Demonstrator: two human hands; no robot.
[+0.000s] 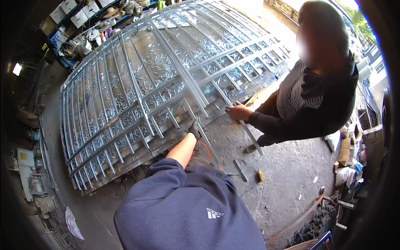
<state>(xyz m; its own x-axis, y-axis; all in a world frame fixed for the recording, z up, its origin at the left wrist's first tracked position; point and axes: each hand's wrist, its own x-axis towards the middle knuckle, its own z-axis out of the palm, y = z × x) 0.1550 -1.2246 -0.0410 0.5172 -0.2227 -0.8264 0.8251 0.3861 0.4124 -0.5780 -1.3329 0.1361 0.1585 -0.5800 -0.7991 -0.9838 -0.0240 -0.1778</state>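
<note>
My left hand (194,129), in a dark glove, closes around a long silvery metal bar (212,152). This bar sticks out of the near edge of a large metal frame (109,124) toward the floor. The frame lies on a wide low table and is made of many parallel bars crossed by rails. My right hand does not show. To the right, a co-worker's hand (238,112) is at another protruding bar (252,139) of the same frame.
Many short metal pieces (162,68) lie scattered under the frame. The co-worker (304,91) stands close at my right. A cable with a yellow end (261,176) and a short metal strip (241,171) lie on the floor. A bundle of tubes (314,221) sits at the lower right.
</note>
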